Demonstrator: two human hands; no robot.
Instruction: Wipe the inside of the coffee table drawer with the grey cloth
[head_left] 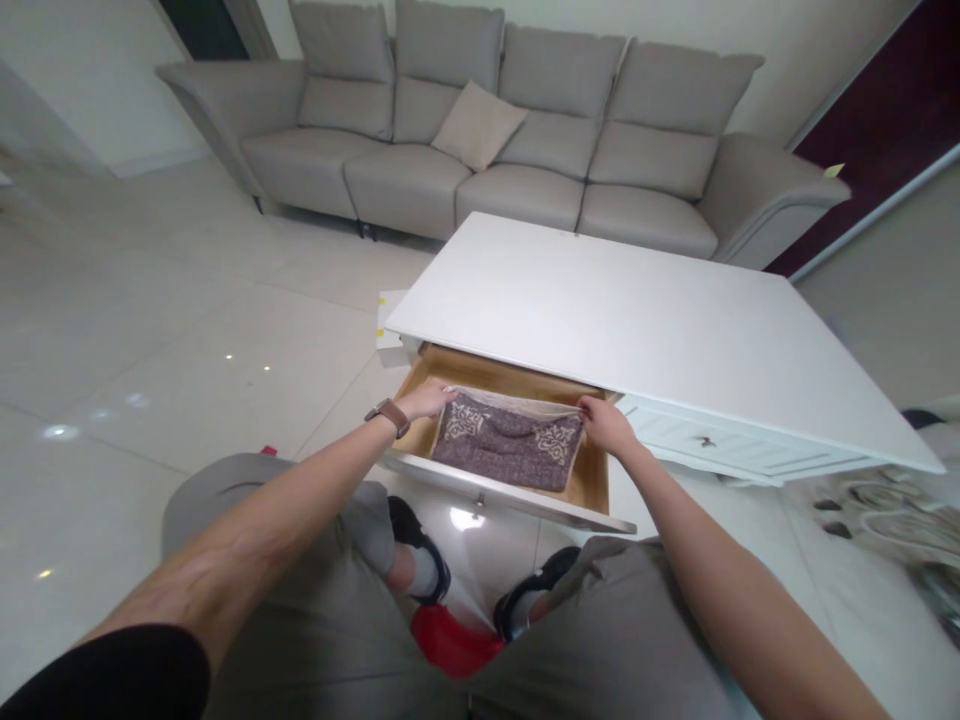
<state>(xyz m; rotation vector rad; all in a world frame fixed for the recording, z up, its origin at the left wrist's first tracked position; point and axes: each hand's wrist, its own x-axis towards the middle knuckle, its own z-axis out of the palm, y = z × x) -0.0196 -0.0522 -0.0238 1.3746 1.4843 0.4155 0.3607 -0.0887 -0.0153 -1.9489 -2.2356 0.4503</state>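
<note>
A folded purple-grey towel (507, 445) with pale patterned ends lies in an open wooden drawer (594, 478) of a white coffee table (637, 310). My left hand (427, 400), a brown-strapped watch on its wrist, pinches the towel's far left corner. My right hand (606, 422) grips the towel's far right corner. Both hands have their fingers closed on the cloth's back edge.
A grey sectional sofa (517, 130) with a beige cushion (477, 124) stands behind the table. Glossy pale floor tiles (150, 330) spread to the left. A patterned rug (892, 510) lies at the right. A red object (450, 640) sits on the floor between my feet.
</note>
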